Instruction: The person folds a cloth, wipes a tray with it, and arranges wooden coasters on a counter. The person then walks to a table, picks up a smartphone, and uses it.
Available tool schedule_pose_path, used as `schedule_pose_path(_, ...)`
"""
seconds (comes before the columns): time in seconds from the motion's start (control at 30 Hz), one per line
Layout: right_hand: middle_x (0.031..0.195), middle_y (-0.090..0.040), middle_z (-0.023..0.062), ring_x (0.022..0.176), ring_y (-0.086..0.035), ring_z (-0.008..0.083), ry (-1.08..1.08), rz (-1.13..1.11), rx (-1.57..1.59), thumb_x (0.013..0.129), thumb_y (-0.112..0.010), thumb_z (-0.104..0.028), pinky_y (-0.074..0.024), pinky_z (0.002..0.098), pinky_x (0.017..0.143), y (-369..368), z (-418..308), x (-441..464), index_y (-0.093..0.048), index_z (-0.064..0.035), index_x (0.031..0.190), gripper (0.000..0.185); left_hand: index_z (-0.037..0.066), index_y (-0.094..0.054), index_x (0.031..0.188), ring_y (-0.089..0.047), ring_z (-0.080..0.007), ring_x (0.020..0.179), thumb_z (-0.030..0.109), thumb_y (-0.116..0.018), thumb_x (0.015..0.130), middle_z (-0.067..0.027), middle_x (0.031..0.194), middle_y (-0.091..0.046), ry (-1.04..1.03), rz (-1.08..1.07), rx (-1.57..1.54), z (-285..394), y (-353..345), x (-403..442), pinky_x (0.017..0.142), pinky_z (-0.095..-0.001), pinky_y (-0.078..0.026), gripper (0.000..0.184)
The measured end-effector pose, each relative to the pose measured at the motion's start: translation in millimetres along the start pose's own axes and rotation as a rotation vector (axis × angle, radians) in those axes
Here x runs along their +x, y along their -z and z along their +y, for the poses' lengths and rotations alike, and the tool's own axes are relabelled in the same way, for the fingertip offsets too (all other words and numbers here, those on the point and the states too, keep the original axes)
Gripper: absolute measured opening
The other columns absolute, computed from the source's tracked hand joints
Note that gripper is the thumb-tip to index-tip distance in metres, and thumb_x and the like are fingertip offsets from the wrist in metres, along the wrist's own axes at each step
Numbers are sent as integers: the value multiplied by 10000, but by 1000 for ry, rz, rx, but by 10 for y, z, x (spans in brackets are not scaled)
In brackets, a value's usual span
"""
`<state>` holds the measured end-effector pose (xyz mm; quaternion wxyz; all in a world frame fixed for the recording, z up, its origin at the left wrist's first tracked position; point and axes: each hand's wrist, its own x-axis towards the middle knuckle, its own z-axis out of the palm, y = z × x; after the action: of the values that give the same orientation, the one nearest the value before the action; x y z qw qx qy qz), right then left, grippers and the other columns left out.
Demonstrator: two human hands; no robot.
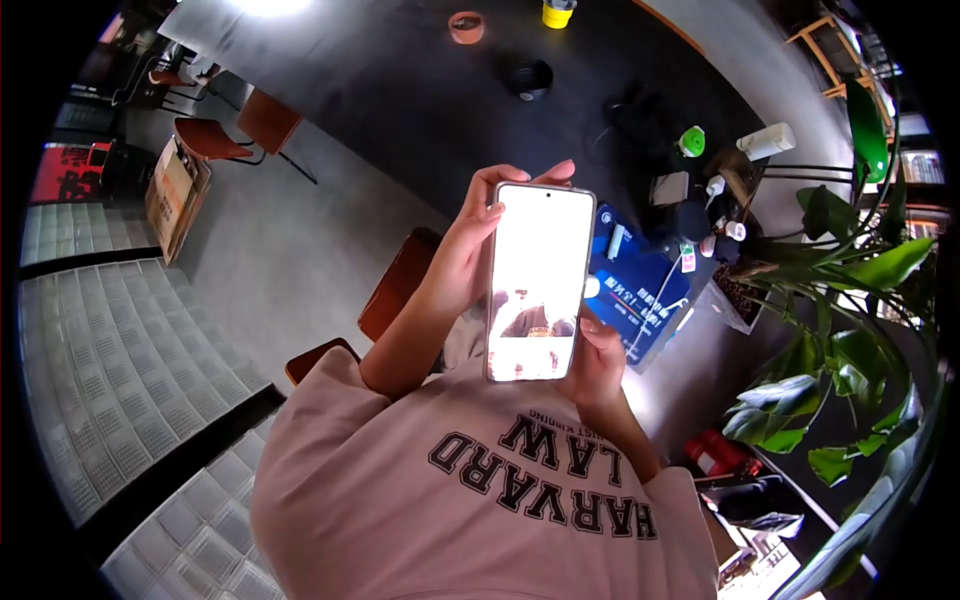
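Note:
A smartphone (540, 270) with a bright, mostly white screen is upright in front of my chest. My left hand (472, 235) grips its upper left edge, thumb at the side and fingertips showing over the top. Near the lower right edge, my right hand (598, 362) holds the phone too; most of its fingers are hidden behind it. Small pictures appear low on the screen, too washed out to read. Behind the phone lies a blue printed mat (635, 285) on the dark table.
The dark table (400, 120) carries a terracotta pot (466, 27), a yellow pot (558, 12), a black cup (530, 78), a green-topped container (691, 141) and a white bottle (766, 141). Leafy plants (850, 360) crowd the right. Brown chairs (268, 122) stand at left.

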<state>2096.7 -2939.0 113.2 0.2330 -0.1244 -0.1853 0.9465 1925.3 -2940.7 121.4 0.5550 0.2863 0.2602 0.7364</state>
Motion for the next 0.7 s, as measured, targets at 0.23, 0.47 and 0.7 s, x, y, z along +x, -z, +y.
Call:
schedule_pose_path(0.23, 1234, -469, 192, 1070, -538, 309, 12, 123, 7, 827, -462, -250, -438, 418, 913, -172, 192, 5, -233, 32, 1327, 618, 28, -215, 1356, -380, -296, 1233, 280, -320, 816, -255, 1383, -267, 28, 81, 61, 140, -3, -286, 1007, -373, -308, 605)
schedule_pose_path(0.47, 1201, -500, 195, 1050, -554, 304, 50, 215, -55, 825, -467, -220, -475, 423, 878, -199, 307, -144, -263, 37, 1309, 585, 88, -155, 1386, -368, -178, 1233, 233, -418, 836, -128, 1383, -307, 46, -62, -81, 169, -105, -361, 995, -286, -305, 627)
schedule_pose_path(0.7, 1186, -511, 184, 1039, -557, 317, 149, 293, -45, 840, -432, -220, -493, 453, 847, -422, 352, -389, -314, 19, 1291, 524, 63, -74, 1415, -323, -285, 1273, 209, -339, 828, -247, 1400, -241, 12, -99, 69, 182, -364, -477, 1040, -368, -250, 660)
